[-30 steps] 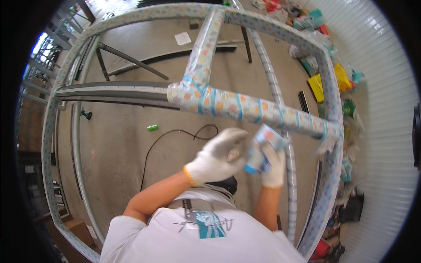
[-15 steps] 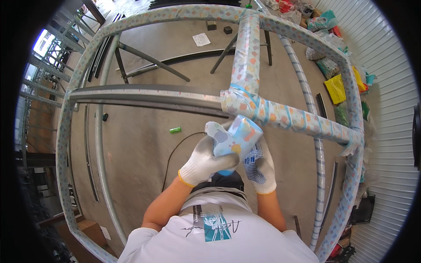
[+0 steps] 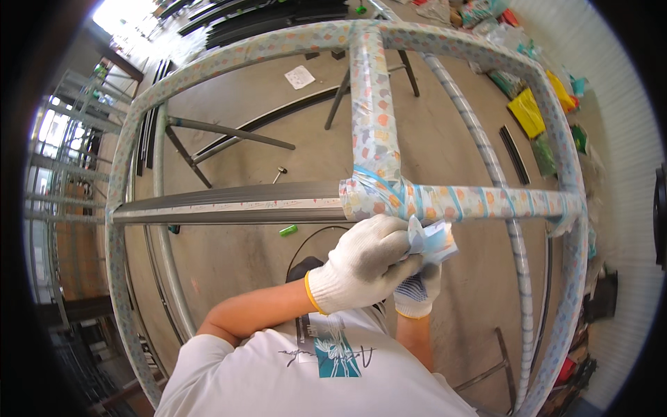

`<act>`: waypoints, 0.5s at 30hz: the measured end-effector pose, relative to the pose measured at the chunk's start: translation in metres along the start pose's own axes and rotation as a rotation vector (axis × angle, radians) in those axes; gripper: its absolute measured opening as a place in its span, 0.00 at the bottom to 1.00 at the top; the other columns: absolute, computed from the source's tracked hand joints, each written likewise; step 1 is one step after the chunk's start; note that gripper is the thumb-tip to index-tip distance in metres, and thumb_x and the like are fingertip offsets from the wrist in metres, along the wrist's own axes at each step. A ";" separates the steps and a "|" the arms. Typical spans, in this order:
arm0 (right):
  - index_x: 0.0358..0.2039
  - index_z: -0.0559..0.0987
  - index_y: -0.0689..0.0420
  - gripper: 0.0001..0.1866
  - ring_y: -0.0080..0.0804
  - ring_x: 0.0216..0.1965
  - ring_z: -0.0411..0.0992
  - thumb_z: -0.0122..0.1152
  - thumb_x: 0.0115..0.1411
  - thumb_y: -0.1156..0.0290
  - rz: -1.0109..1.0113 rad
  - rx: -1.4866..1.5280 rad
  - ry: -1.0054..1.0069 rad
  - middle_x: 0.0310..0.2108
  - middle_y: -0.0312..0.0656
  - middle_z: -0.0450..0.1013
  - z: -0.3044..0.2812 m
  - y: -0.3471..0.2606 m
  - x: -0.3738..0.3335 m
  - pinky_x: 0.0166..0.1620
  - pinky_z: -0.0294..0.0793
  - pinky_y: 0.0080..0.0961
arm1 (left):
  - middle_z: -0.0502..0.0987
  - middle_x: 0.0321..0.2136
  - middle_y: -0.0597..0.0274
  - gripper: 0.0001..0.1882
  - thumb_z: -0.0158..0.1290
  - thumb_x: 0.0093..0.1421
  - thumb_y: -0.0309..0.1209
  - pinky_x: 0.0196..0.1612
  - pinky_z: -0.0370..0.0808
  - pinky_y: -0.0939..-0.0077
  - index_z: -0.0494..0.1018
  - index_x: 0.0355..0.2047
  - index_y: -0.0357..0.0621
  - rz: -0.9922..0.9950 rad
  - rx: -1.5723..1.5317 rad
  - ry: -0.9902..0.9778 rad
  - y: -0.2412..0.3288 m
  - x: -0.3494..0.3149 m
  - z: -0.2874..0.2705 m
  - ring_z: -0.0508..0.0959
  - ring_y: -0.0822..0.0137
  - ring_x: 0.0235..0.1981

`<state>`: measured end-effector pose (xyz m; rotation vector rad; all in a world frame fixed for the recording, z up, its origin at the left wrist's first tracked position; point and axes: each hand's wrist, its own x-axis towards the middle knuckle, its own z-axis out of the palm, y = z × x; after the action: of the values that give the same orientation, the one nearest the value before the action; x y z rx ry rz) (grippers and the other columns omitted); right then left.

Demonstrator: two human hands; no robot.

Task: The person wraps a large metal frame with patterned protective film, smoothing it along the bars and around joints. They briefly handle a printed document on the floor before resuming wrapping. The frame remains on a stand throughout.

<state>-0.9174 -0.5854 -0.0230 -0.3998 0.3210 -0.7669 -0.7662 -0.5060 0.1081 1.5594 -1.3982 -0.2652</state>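
A roll of patterned wrapping film (image 3: 439, 241), light blue with coloured spots, is between my two gloved hands, just below the wrapped crossbar. My left hand (image 3: 369, 260), in a white glove with a grey palm, is closed at the roll's left end, where film bunches up. Under the roll, my right hand (image 3: 419, 288) is wrapped round it, its fingers partly hidden behind the left glove. Above them lies a large frame (image 3: 379, 115) covered in the same spotted film. Blue bands circle its joint (image 3: 379, 194). To the left, the crossbar's dark metal bar (image 3: 236, 205) is bare.
Trestle legs (image 3: 233, 134) stand beneath the frame. A green roll (image 3: 288, 230), a hammer (image 3: 280, 174) and a paper sheet (image 3: 299, 77) lie on the floor. Bags, one yellow (image 3: 526, 112), line the corrugated wall at right. Metal racks (image 3: 76, 160) are at left.
My left hand has moved right and slightly up, across toward my right hand. The roll has shifted right and turned. My view has tilted, so the crossbar appears lower.
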 end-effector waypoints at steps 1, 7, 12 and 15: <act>0.74 0.67 0.61 0.44 0.44 0.59 0.80 0.75 0.66 0.52 0.008 0.092 -0.101 0.66 0.52 0.73 -0.012 0.005 -0.007 0.59 0.84 0.42 | 0.82 0.40 0.51 0.16 0.70 0.57 0.23 0.45 0.80 0.54 0.84 0.46 0.41 -0.018 -0.061 -0.065 0.002 0.003 -0.003 0.84 0.46 0.42; 0.76 0.65 0.53 0.42 0.45 0.69 0.69 0.66 0.71 0.44 -0.076 0.442 -0.238 0.69 0.46 0.69 -0.081 0.083 -0.045 0.73 0.69 0.48 | 0.80 0.35 0.51 0.07 0.62 0.66 0.27 0.43 0.80 0.57 0.83 0.43 0.40 -0.247 -0.241 -0.355 -0.003 0.009 -0.057 0.82 0.49 0.37; 0.76 0.67 0.56 0.46 0.55 0.74 0.67 0.80 0.62 0.60 -0.126 0.502 0.070 0.74 0.51 0.69 -0.064 0.155 -0.081 0.74 0.69 0.63 | 0.82 0.31 0.63 0.17 0.56 0.74 0.38 0.43 0.77 0.72 0.83 0.43 0.34 -0.611 -0.154 -0.252 -0.084 0.018 -0.117 0.78 0.76 0.36; 0.75 0.69 0.55 0.40 0.53 0.69 0.71 0.76 0.67 0.62 -0.225 0.487 0.134 0.69 0.49 0.73 -0.059 0.197 -0.055 0.70 0.74 0.59 | 0.86 0.35 0.59 0.23 0.56 0.72 0.44 0.47 0.79 0.69 0.84 0.46 0.33 -0.583 0.022 -0.315 -0.162 0.036 -0.123 0.81 0.69 0.37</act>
<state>-0.8608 -0.4310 -0.1574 0.0776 0.2058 -1.0625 -0.5651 -0.4983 0.0610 1.9822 -1.1412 -0.8797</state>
